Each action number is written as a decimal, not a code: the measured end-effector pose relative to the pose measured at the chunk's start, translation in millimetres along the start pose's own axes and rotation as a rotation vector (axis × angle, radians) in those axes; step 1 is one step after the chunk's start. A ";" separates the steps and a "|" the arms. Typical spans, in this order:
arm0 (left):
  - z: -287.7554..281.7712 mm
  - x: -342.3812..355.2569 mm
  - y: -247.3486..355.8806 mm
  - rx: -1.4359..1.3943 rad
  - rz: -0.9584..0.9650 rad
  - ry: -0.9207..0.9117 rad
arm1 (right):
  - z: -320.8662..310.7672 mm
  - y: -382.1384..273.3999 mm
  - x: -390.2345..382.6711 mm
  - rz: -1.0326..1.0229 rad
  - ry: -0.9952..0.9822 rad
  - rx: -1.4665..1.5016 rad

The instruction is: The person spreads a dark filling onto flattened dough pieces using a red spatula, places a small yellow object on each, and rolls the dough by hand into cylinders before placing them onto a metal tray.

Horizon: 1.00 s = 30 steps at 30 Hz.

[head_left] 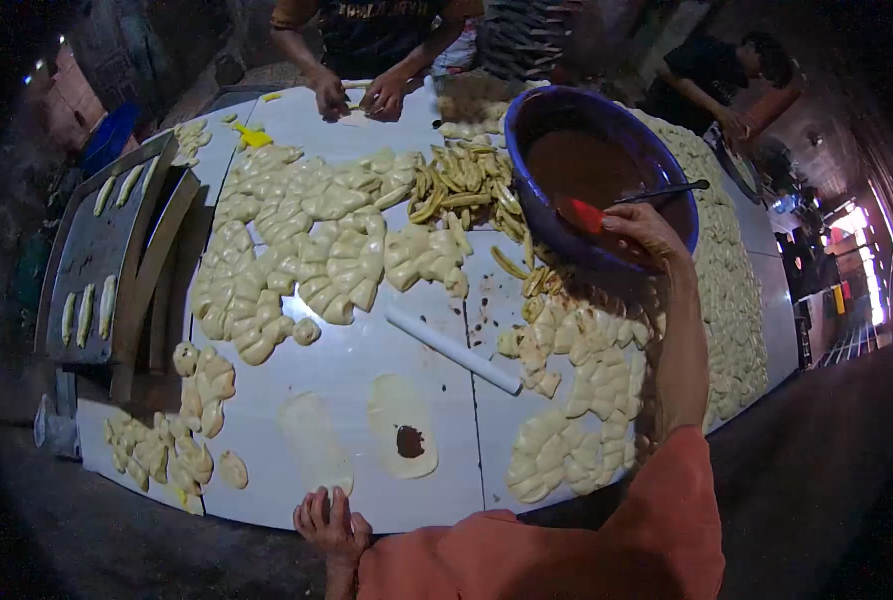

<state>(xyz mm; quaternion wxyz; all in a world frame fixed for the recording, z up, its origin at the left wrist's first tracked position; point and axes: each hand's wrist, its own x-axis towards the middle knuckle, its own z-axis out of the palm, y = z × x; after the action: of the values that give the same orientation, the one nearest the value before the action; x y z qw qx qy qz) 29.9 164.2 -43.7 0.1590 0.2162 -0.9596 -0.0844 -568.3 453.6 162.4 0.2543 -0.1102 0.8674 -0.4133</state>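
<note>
Reaching over basin (518,150): right hand (646,232) | grip clasping red scraper (586,216) | left hand (333,530) at dough sheet (316,440), grip unclenched

Flattened dough ovals (388,398): two. Dark dab on dough (409,441): one. Purple basin (526,190): one. Red scraper (586,216): one. Rolls (86,315) on tray (78,250): six. Co-workers (381,40): two. Yellow-brown slices (466,180), dough lumps (341,255): uncountable, overlapping.
</note>
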 end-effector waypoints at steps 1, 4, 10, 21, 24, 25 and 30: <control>1.2 -2.9 -2.0 -0.006 -0.017 0.054 | 11.4 -15.6 -6.1 -0.024 -0.093 0.093; -2.2 -4.4 -3.7 0.007 -0.036 0.094 | 47.8 -39.3 -19.3 -0.079 -0.088 0.034; 1.9 13.3 5.1 -0.095 -0.016 0.131 | 135.5 -39.7 -74.2 -0.234 -0.252 -0.016; -0.4 2.2 4.7 -0.209 -0.099 0.143 | 377.3 -81.2 -210.7 -0.629 -0.420 -0.574; -4.3 3.4 2.0 -0.251 -0.088 0.122 | 387.1 -77.2 -223.1 -0.643 -0.302 -0.613; -6.6 5.8 0.9 -0.256 -0.086 0.123 | 386.9 -80.8 -226.9 -0.607 -0.299 -0.656; -18.7 34.0 5.8 -0.257 -0.011 -0.018 | 393.6 -66.1 -233.2 -0.644 -0.166 -0.655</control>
<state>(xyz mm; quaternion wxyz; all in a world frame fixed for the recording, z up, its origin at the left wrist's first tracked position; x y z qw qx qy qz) 5.0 152.6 -15.7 0.1762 0.1987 -0.9410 -0.2097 -162.6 245.2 86.8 0.1334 -0.4809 0.8507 -0.1652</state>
